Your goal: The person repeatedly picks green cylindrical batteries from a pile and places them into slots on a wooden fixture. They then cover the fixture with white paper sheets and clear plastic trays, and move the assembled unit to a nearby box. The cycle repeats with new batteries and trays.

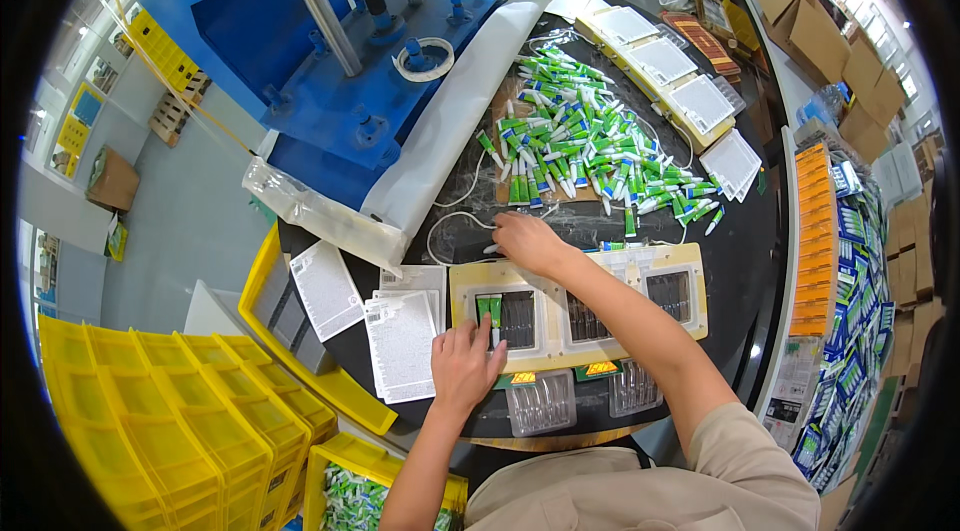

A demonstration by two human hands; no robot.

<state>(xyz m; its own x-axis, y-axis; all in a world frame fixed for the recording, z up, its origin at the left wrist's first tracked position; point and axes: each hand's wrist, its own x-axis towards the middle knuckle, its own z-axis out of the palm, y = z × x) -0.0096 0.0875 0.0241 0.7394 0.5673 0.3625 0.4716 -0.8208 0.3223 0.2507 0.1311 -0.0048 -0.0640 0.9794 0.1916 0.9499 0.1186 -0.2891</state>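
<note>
A pale yellow frame (580,359) with clear plastic blister trays in its windows lies before me. In its left window rest small green tubes (489,305) with white caps. My left hand (465,368) reaches over the frame's left end, fingers apart, its fingertips touching those tubes. My right hand (530,241) is just past the frame's far edge, my forearm crossing above the middle windows. Its fingers are curled together, with a small white tip beside them; what they hold is mostly hidden. Beyond it spreads a big heap of green-and-white tubes (590,131).
Printed white cards (402,346) lie left of the frame. Clear blister packs (540,406) stick out at its near edge. A second yellow frame (655,71) with cards sits far right. A blue press (340,91) stands far left; yellow crates (160,411) stack near left.
</note>
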